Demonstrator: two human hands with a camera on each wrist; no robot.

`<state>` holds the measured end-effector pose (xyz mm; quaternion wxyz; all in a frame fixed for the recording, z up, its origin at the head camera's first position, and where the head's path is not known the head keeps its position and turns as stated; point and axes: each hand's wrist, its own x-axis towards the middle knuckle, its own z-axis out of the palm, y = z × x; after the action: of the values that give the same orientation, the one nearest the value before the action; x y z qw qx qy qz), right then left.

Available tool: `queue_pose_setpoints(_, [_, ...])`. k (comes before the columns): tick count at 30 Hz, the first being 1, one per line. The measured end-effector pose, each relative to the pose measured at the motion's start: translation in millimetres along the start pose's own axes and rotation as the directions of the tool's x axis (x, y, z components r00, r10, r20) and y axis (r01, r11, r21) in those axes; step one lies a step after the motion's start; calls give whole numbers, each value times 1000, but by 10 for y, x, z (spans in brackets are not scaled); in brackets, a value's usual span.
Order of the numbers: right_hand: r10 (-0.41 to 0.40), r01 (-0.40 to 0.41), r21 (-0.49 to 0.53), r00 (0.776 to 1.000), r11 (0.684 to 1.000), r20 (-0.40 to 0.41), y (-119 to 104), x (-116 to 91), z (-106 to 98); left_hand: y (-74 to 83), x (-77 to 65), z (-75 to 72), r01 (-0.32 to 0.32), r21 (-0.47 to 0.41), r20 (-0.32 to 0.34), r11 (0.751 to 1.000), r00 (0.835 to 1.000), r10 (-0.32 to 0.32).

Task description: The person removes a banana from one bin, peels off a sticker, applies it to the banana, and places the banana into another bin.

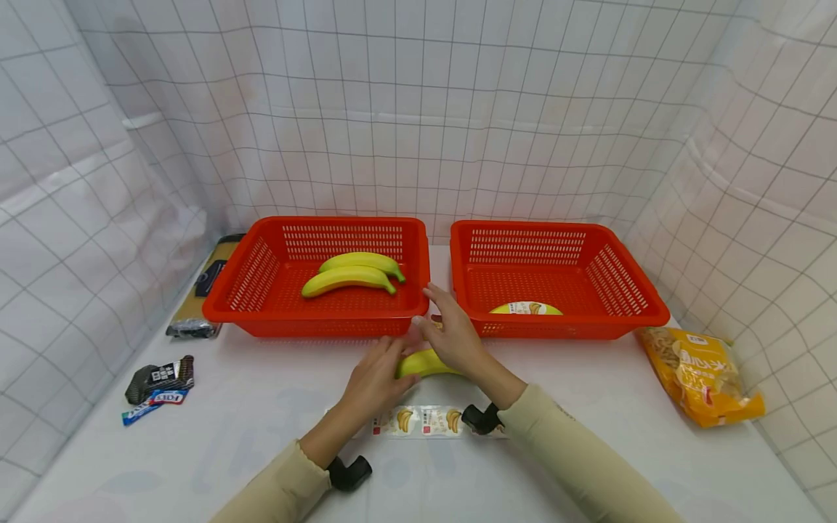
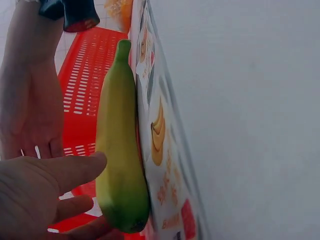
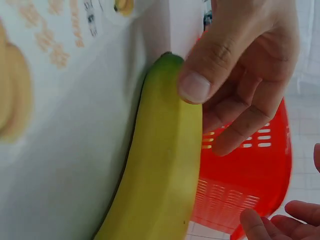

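clearly, one of the hands [image 1: 374, 374] touches a banana [image 1: 425, 363].

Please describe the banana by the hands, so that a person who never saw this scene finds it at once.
Find the two red baskets, side by side at the back of the white table. In front of the gap between them, one yellow banana shows between the left hand and the right hand. Unlike the other bananas, it lies outside the baskets.
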<state>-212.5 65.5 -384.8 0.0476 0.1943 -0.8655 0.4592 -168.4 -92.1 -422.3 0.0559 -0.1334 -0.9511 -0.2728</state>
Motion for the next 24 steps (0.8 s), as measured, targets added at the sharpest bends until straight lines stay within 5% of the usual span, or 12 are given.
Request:
queue_pose_setpoints(7, [-30,30,-25,999,999,11,39,-418,-272,114,-133,-62,-161,58,-110,985,980,167])
queue_pose_setpoints(15, [-15,21,-203,999,979,32,265,-913,-563,364,-244,51,-320,69,24,945,947,319])
queue_pose_setpoints(24, [63,-25,-295,991,955,120,499,-1227,-648,409,-265,254,-325,-9,148,946,935,323])
